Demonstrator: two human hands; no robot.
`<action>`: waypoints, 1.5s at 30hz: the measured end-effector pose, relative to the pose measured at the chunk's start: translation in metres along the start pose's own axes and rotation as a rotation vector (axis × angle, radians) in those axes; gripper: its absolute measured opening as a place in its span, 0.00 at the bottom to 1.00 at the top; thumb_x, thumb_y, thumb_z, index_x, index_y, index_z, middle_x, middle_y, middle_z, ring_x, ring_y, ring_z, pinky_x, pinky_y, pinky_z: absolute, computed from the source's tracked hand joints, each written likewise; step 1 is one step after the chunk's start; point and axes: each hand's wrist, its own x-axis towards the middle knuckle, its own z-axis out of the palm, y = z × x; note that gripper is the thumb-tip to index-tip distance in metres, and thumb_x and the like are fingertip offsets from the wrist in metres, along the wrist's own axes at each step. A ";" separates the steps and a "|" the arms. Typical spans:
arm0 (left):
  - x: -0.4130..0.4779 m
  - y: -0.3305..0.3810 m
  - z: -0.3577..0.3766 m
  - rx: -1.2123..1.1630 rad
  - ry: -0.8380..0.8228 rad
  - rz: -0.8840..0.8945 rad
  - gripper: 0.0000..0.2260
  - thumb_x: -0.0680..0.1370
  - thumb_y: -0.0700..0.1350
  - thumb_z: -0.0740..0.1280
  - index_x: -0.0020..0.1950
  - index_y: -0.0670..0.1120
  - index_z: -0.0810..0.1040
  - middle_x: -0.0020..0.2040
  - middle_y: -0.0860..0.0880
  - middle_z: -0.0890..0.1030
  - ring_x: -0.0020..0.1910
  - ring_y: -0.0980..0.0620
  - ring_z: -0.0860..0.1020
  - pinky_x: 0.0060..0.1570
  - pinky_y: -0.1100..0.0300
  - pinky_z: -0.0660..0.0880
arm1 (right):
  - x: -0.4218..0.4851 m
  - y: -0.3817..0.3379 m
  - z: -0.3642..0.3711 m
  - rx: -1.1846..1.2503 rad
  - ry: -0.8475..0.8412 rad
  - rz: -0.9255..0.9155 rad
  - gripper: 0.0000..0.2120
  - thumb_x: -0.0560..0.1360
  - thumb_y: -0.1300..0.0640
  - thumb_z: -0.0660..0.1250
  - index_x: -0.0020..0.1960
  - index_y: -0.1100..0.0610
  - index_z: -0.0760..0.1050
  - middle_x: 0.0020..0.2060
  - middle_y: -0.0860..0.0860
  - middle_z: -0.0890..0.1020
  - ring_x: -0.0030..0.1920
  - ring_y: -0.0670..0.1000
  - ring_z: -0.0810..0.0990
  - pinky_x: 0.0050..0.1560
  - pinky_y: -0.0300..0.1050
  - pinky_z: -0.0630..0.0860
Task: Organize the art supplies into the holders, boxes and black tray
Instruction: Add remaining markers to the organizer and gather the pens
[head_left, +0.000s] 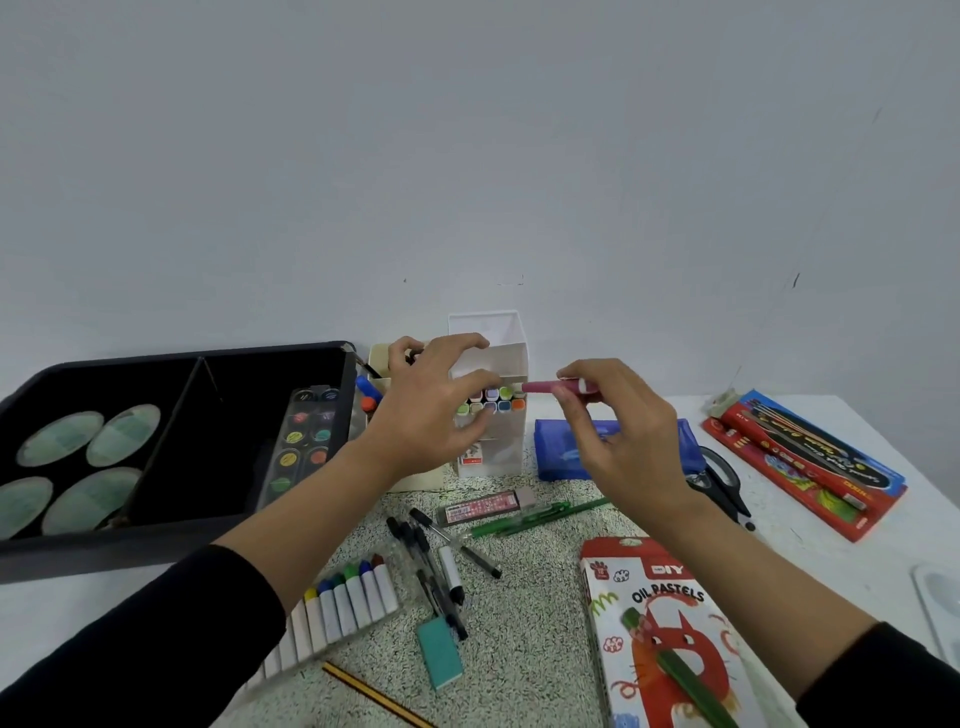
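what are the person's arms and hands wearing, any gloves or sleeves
Both arms wear black long sleeves: the left sleeve and the right sleeve end partway up the forearm, leaving the wrists bare. The left hand and right hand are bare too: no gloves, rings, watch or bracelet show.

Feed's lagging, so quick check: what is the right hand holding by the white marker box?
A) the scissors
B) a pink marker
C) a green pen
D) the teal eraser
B: the right hand pinches a pink marker beside the white marker box, which the left hand holds.
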 end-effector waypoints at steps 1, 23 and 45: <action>0.001 0.000 0.000 -0.006 0.008 -0.007 0.11 0.76 0.53 0.71 0.58 0.56 0.80 0.69 0.51 0.73 0.67 0.53 0.72 0.63 0.44 0.58 | 0.000 -0.001 0.001 0.003 0.002 -0.002 0.04 0.78 0.64 0.70 0.51 0.65 0.79 0.43 0.55 0.81 0.42 0.48 0.77 0.44 0.42 0.77; 0.020 -0.023 -0.021 -0.419 -0.169 -0.108 0.27 0.78 0.48 0.73 0.74 0.49 0.67 0.66 0.56 0.78 0.54 0.74 0.69 0.56 0.62 0.65 | 0.028 0.021 0.063 -0.080 -0.225 -0.120 0.06 0.71 0.64 0.76 0.47 0.61 0.83 0.37 0.52 0.84 0.39 0.56 0.81 0.40 0.51 0.78; 0.023 -0.027 -0.025 -0.474 -0.209 -0.068 0.24 0.76 0.48 0.70 0.71 0.47 0.69 0.65 0.55 0.77 0.62 0.54 0.76 0.54 0.55 0.75 | 0.026 0.026 0.067 -0.152 -0.241 -0.156 0.03 0.74 0.60 0.72 0.45 0.57 0.85 0.39 0.48 0.86 0.41 0.57 0.80 0.38 0.53 0.77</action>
